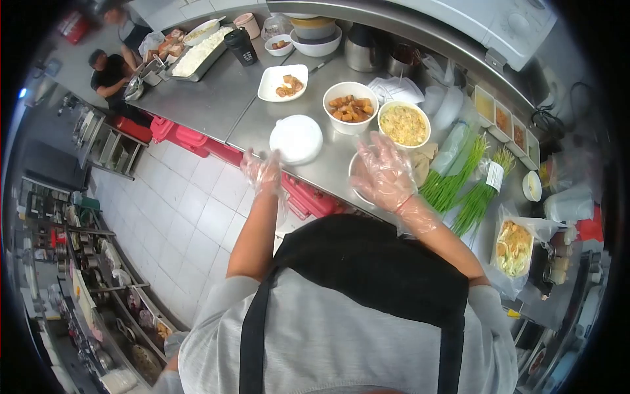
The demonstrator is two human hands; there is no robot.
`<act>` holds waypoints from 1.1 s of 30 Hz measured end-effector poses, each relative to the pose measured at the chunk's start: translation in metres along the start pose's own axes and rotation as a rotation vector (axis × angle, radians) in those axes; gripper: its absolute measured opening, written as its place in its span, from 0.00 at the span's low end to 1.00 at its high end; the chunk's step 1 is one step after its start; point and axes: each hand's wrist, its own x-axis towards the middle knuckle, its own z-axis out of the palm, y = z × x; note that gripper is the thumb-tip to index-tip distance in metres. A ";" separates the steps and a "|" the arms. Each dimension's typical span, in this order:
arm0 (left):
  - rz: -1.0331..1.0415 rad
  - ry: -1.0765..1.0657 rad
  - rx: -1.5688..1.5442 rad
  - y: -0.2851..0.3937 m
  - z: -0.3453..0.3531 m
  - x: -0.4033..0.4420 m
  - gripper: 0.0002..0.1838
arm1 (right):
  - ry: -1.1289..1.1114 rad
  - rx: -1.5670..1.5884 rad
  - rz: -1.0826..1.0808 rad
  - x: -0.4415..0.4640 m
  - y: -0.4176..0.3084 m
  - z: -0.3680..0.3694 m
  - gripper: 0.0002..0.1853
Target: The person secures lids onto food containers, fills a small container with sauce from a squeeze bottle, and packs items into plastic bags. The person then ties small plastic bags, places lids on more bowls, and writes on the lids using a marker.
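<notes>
Both hands wear clear plastic gloves. My left hand [263,172] is at the counter's front edge with its fingers apart, beside a round stack of white lids [296,139]; whether it touches them I cannot tell. My right hand [382,172] lies spread over a white bowl [355,190], hiding most of it, so its contents cannot be made out. Just beyond stand a white paper bowl of browned meat chunks [351,110] and another bowl of fried rice [403,125]. A square white dish [283,83] holds a few more meat pieces.
Bundles of green stalks [453,171] lie at the right, near a bagged tray of food [513,248]. Behind are a black cup [241,46], a steel jug [361,49] and a rice tray [202,56]. Pink bins [197,141] stand under the counter. Two people work at far left.
</notes>
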 end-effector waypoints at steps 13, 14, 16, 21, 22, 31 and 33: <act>-0.509 -0.771 -1.179 -0.049 -0.022 -0.020 0.29 | -0.154 0.424 -0.010 0.150 -0.041 0.119 0.27; -0.444 -0.759 -1.178 -0.041 -0.034 -0.018 0.30 | -0.093 0.418 -0.057 0.149 -0.045 0.128 0.25; -0.326 -0.775 -1.191 -0.052 -0.036 0.000 0.31 | 0.144 0.470 -0.244 0.146 -0.053 0.140 0.18; -0.204 -1.051 -1.158 0.028 -0.118 -0.015 0.36 | 0.042 0.527 -0.225 0.108 -0.067 0.063 0.15; -0.189 -1.105 -1.146 0.030 -0.118 -0.019 0.37 | 0.093 0.552 -0.175 0.096 -0.061 0.062 0.15; 0.144 -1.221 -0.926 0.048 -0.117 -0.026 0.34 | 0.277 0.507 0.185 0.015 -0.064 -0.023 0.14; 0.085 -1.258 -0.949 0.052 -0.124 -0.029 0.31 | 0.260 0.613 0.253 0.006 -0.065 -0.030 0.14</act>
